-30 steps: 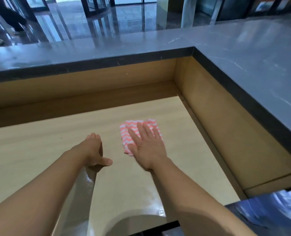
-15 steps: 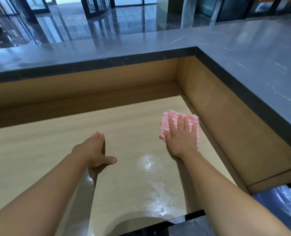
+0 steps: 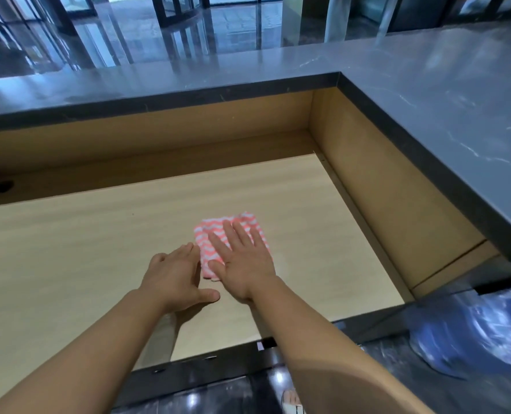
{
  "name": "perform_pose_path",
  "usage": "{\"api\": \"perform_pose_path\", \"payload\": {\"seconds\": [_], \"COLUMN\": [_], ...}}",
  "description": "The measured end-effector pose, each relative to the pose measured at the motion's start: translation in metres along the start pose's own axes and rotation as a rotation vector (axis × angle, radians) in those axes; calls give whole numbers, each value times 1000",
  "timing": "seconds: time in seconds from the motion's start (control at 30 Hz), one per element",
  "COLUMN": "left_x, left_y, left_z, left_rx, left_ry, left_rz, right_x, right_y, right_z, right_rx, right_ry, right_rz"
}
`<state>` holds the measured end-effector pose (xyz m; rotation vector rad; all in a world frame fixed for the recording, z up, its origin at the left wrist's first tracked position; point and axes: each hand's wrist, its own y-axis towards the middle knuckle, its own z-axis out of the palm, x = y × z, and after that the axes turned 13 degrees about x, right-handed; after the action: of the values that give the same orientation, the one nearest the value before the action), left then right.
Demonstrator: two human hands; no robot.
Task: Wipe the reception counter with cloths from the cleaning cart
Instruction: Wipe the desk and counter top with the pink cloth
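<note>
A person's right hand [image 3: 242, 264] lies flat, fingers straight and spread, pressing a pink-and-white zigzag cloth [image 3: 245, 219] onto the pale wooden tabletop [image 3: 84, 240] near the middle of the frame. The left hand [image 3: 173, 276], open with its thumb stretched sideways, rests on the wood just beside the cloth's left edge; whether its fingertips touch the fabric cannot be told. A raised grey stone ledge [image 3: 427, 100] wraps the recess along the top and right of the frame. A blurred blue object [image 3: 487, 333] sits at lower right.
</note>
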<state>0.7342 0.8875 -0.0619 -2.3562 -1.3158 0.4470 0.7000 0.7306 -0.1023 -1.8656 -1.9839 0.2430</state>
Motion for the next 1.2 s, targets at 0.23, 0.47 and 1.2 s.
{"api": "perform_pose_path", "payload": {"seconds": [0.23, 0.47, 1.2], "left_x": [-10, -9, -9], "left_y": [3, 6, 9], "left_z": [-4, -2, 0], "left_rx": [95, 122, 158], "left_ry": [17, 1, 28], "left_rz": [-89, -63, -80], "right_x": [-115, -162, -78], "right_y": [-38, -59, -54], "right_z": [-11, -14, 7], "right_rx": [-59, -50, -44], "right_ry": [82, 166, 17], "right_rz": [259, 428, 163]}}
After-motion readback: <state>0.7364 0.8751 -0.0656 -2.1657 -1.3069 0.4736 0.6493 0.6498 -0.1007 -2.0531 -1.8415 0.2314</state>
